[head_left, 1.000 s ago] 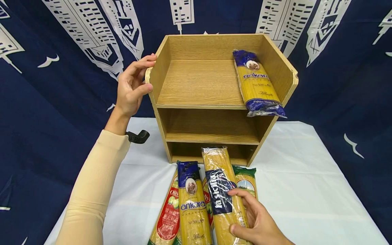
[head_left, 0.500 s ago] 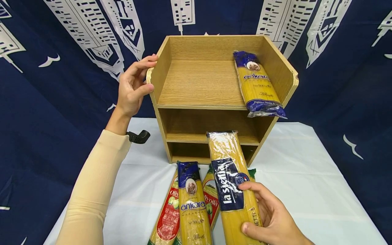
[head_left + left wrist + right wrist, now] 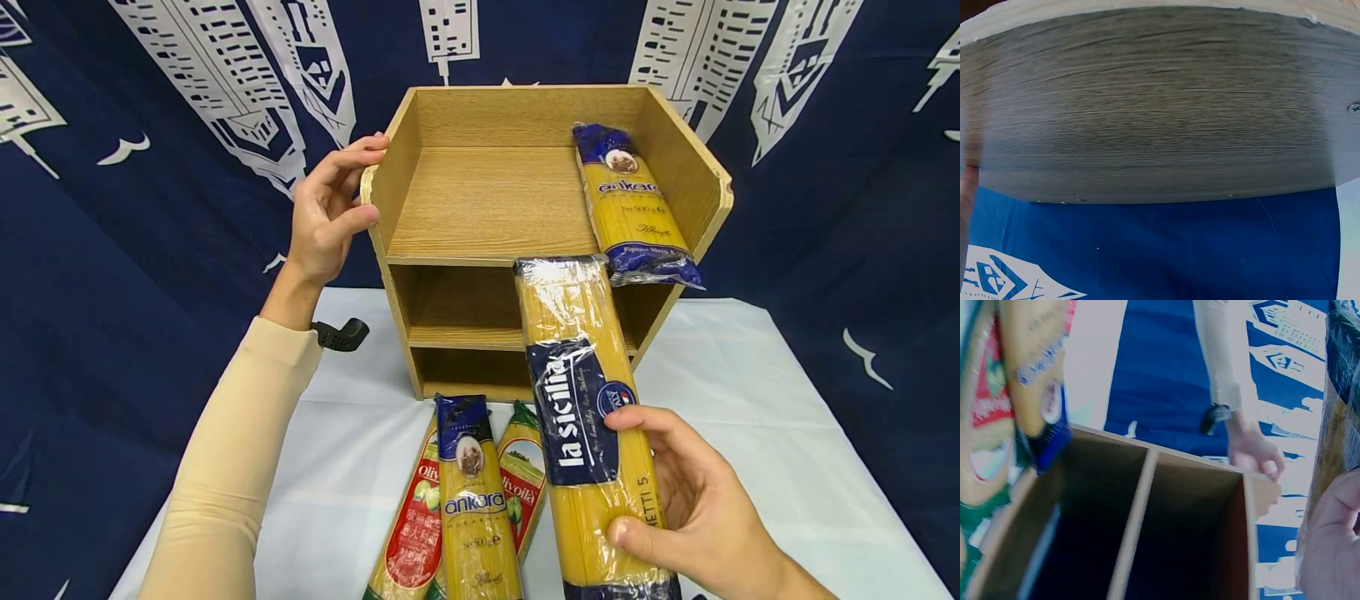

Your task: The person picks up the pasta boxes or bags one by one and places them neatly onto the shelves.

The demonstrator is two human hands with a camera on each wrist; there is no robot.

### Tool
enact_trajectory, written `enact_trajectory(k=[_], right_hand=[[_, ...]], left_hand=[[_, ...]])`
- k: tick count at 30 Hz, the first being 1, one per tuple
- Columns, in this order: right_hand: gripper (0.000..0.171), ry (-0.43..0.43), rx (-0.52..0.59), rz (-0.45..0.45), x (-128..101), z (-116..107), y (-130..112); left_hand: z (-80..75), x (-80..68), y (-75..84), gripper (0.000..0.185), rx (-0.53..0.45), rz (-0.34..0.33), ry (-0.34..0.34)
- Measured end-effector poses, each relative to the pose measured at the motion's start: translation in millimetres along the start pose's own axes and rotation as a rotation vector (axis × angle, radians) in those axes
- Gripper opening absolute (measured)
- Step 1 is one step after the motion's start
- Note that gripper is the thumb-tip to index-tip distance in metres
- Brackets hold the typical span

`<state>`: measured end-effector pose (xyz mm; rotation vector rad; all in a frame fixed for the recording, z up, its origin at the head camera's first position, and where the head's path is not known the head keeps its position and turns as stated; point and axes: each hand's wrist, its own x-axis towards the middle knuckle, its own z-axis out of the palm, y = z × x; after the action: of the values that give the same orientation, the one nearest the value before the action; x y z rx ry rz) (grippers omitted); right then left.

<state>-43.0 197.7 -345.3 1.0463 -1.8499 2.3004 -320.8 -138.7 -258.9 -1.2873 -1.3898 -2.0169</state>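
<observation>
My right hand (image 3: 686,500) grips a long La Sicilia spaghetti pack (image 3: 585,408) by its lower half, lifted off the table, its top end level with the front edge of the wooden shelf unit's (image 3: 465,317) top tier. My left hand (image 3: 330,208) holds the unit's upper left corner, fingers curled round the side panel (image 3: 1160,100). An Ankara spaghetti pack (image 3: 630,208) lies on the top tier at the right, overhanging the front edge. In the right wrist view the shelf unit (image 3: 1147,519) and my left hand (image 3: 1257,453) appear sideways.
On the white tablecloth (image 3: 750,433) before the shelf lie another Ankara pack (image 3: 472,500) and two Olivolla packs (image 3: 412,533) beneath it. A dark blue backdrop (image 3: 112,250) with white building prints hangs behind. The two lower tiers hold nothing.
My right hand has lifted the La Sicilia pack off the pile and carried it up and forward toward the shelf. The left hand has stayed on the shelf corner.
</observation>
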Motion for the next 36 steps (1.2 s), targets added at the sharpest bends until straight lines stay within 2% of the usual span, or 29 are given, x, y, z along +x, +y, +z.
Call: enact_trajectory(k=[8,19,29,36], right_hand=[[0.08,0.067,-0.1,0.03,27,-13,-26],[0.077,0.152,-0.026,0.14,57,-20,-37],[0.071,0.13,0.113,0.162,87,-29,-38],[0.067,0.144,0.119,0.231,98,-28,-44]], left_hand=[[1.9,-1.6,-1.5,0.047,-0.014,-0.035,-0.007],[3.0,-1.6,-2.2,0.044,0.004,-0.042,-0.015],[-1.0,-3.1,1.5,0.044,0.023,-0.031,-0.005],[0.5,-0.6,1.1,0.044,0.015,-0.015,-0.005]])
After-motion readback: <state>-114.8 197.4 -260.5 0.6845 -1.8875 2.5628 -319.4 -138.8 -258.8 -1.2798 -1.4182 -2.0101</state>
